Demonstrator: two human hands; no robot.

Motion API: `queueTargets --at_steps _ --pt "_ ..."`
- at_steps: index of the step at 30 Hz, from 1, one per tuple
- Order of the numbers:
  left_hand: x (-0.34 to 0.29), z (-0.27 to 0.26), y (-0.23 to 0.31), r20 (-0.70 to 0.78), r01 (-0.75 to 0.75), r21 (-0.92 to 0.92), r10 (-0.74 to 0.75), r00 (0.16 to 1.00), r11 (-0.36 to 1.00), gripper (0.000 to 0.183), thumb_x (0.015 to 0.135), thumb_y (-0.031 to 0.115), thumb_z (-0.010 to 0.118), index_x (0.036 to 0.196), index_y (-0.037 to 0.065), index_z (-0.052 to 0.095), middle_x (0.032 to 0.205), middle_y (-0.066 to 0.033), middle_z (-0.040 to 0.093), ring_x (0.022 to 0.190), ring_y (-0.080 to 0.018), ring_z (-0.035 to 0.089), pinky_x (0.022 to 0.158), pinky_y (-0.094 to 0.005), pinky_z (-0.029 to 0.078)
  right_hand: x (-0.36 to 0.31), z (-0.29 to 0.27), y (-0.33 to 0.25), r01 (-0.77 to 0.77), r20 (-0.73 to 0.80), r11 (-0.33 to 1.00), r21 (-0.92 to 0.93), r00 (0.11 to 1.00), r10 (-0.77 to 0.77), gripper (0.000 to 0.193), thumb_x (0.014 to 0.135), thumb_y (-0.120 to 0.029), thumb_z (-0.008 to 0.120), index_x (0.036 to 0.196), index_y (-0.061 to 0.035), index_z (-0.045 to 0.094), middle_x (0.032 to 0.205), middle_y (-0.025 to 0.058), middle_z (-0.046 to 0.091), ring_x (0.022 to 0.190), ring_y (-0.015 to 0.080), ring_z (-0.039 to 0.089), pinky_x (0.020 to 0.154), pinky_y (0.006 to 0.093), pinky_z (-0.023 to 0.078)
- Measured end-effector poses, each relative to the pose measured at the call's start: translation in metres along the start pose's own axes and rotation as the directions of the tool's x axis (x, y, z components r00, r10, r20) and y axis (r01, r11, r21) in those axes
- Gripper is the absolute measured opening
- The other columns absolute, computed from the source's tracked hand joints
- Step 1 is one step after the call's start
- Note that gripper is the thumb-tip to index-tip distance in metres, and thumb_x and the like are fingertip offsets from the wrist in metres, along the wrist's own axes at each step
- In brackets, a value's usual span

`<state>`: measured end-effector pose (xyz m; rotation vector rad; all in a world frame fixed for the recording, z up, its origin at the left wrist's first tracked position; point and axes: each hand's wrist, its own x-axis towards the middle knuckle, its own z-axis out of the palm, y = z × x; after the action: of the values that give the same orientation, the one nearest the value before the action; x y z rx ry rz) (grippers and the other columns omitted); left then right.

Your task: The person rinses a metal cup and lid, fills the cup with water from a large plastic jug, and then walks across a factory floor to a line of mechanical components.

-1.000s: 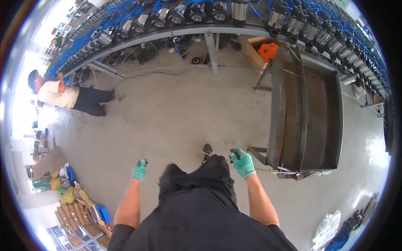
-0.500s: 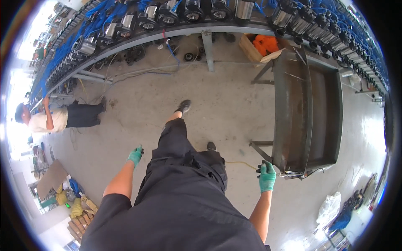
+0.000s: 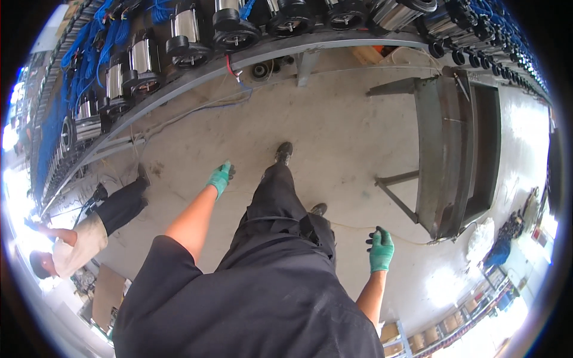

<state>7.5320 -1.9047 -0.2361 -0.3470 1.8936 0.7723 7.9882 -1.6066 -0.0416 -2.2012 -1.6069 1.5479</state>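
Observation:
My left hand (image 3: 221, 178), in a green glove with dark fingertips, hangs over the concrete floor left of my legs. Its fingers are loosely bent and apart, with nothing seen in them. My right hand (image 3: 381, 250) wears a matching glove and hovers to the right of my legs. Its fingers, half curled with gaps between them, show nothing held. Nearest to it are a thin yellowish hose (image 3: 403, 240) on the floor and a dark metal trough-like stand (image 3: 439, 161). The hand appears apart from both.
A long bench (image 3: 268, 48) curves across the front, lined with motor-like steel cylinders (image 3: 185, 27) on black bases and blue cable bundles (image 3: 119, 33). A red air fitting (image 3: 231, 67) hangs from its edge. At the left, another person (image 3: 89, 235) stands by the bench.
My view has shifted forward; the bench units look larger and nearer. The metal stand sits farther right, away from my right hand. My left hand is higher in view, and my feet have changed position.

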Motion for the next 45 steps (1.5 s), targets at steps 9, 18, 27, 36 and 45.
queueTargets --at_steps 9,18,27,36,45 --pt "0.035 -0.037 -0.016 0.062 0.077 0.002 -0.077 0.995 0.997 0.058 0.098 0.063 0.045 0.120 0.013 0.066 0.111 -0.0044 0.071 0.093 -0.0194 0.063 0.082 -0.0430 0.048 -0.064 0.013 0.053 -0.256 -0.105 0.964 0.069 0.959 0.262 0.026 0.100 -0.019 0.052 0.119 -0.0044 0.062 0.088 0.0101 0.069 0.063 0.0176 0.068 0.046 0.0286 0.049" --pt "0.048 -0.007 -0.052 0.069 -0.038 -0.009 0.038 0.997 0.999 0.053 0.099 0.053 0.050 0.118 0.007 0.067 0.100 -0.0041 0.071 0.084 -0.0153 0.061 0.079 -0.0346 0.049 -0.094 -0.022 0.307 -0.251 0.012 0.962 -0.103 0.967 0.254 0.027 0.098 -0.022 0.055 0.112 -0.0016 0.064 0.087 0.0171 0.072 0.065 0.0229 0.069 0.052 0.0329 0.053" --pt "0.012 -0.026 -0.071 0.005 -0.032 -0.120 0.033 0.999 0.992 0.056 0.099 0.052 0.047 0.122 0.004 0.062 0.106 -0.0074 0.070 0.089 -0.0183 0.061 0.085 -0.0377 0.048 -0.024 -0.016 0.118 -0.251 0.064 0.962 -0.110 0.964 0.259 0.026 0.101 -0.025 0.049 0.119 -0.0085 0.059 0.088 0.0128 0.069 0.062 0.0235 0.069 0.042 0.0352 0.050" --pt "-0.023 -0.030 -0.119 -0.086 0.011 -0.337 -0.043 0.995 0.941 0.034 0.097 0.044 0.057 0.110 0.014 0.066 0.089 0.0001 0.067 0.074 -0.0114 0.059 0.063 -0.0286 0.047 0.100 0.010 -0.004 0.040 0.143 0.999 -0.011 0.989 -0.038 0.028 0.100 -0.023 0.052 0.122 -0.0073 0.061 0.085 0.0072 0.067 0.062 0.0157 0.065 0.047 0.0266 0.046" --pt "-0.097 0.008 -0.091 -0.120 -0.008 0.150 0.026 0.992 0.989 0.050 0.100 0.052 0.048 0.126 0.012 0.061 0.119 -0.0052 0.068 0.098 -0.0219 0.064 0.084 -0.0410 0.049 0.126 -0.010 0.127 -0.065 0.130 0.984 0.166 0.991 0.044 0.025 0.099 -0.021 0.053 0.116 -0.0053 0.062 0.086 0.0100 0.070 0.061 0.0176 0.066 0.049 0.0301 0.050"
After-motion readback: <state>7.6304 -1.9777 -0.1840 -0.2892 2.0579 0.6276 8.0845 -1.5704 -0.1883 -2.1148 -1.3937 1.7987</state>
